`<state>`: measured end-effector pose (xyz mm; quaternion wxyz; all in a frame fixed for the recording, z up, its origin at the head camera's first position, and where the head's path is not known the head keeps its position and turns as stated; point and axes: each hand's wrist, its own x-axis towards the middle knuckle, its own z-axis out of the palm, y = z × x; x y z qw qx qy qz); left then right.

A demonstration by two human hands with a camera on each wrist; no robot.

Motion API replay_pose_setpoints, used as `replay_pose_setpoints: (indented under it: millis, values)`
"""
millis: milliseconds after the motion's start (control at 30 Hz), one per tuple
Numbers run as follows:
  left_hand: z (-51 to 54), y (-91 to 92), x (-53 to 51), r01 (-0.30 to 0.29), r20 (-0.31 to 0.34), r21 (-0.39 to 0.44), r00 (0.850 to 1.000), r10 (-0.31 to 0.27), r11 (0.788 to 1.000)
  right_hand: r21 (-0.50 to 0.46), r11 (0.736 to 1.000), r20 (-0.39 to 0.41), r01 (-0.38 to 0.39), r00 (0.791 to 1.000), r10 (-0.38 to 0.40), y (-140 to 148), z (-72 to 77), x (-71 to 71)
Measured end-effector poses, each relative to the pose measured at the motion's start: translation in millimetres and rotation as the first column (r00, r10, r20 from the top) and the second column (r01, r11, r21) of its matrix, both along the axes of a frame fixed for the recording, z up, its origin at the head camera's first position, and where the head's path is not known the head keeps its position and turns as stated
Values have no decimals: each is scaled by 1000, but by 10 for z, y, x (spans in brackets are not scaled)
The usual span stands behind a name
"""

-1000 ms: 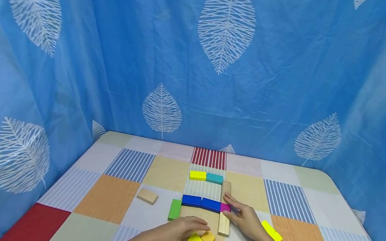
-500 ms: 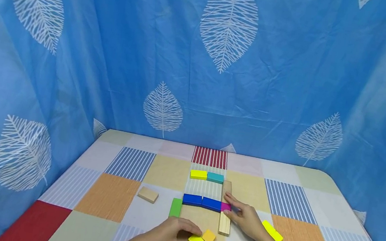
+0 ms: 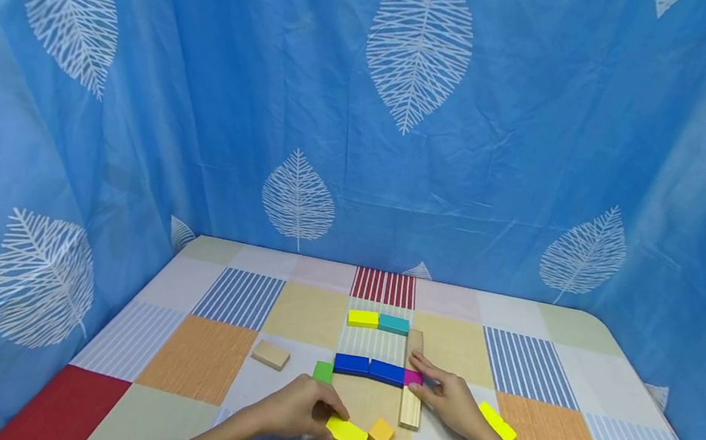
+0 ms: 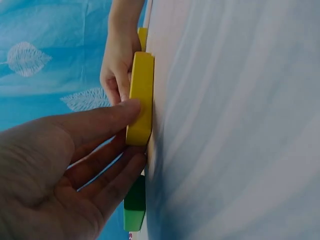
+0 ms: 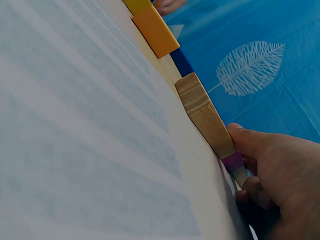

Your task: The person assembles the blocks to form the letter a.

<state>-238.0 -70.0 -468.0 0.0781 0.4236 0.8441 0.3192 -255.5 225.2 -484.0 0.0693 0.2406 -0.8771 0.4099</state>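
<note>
I read: left hand point(image 3: 296, 408) pinching yellow rectangular block point(image 3: 348, 436); long axis slants rightward, toward near edge of table point(image 3: 153, 414).

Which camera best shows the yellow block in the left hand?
Left wrist view: the yellow block looms large, nearly whole. The head view shows it smaller, from above; the right wrist view, only part at the top.

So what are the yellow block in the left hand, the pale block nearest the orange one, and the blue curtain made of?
Yellow block: probably painted wood, its color smooth and even; core hidden.
Pale block: bare-looking wood, with grain bands on its end.
Blue curtain: perhaps thin plastic or coated fabric, judging by creases and sheen.
</note>
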Motion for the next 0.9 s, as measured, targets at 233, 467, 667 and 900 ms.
replay_pose_setpoints:
  millis: [233, 467, 667, 900]
  values:
    - [26, 57, 36, -83, -11, -24, 997, 83, 996, 30, 999, 9, 14, 1000, -15, 96, -188, -111]
    - [80, 75, 99, -129, -15, -81, 992, 128, 988, 11, 1000, -8, -2, 1000, 3, 29, -49, -32]
    - [61, 108, 120, -174, -56, -68, 984, 171, 982, -19, 1000, 2, 1, 1000, -1, -17, 33, 30]
    - [-6, 223, 117, -163, -101, -69, 983, 156, 984, 9, 1000, 17, 6, 1000, -7, 82, -189, -107]
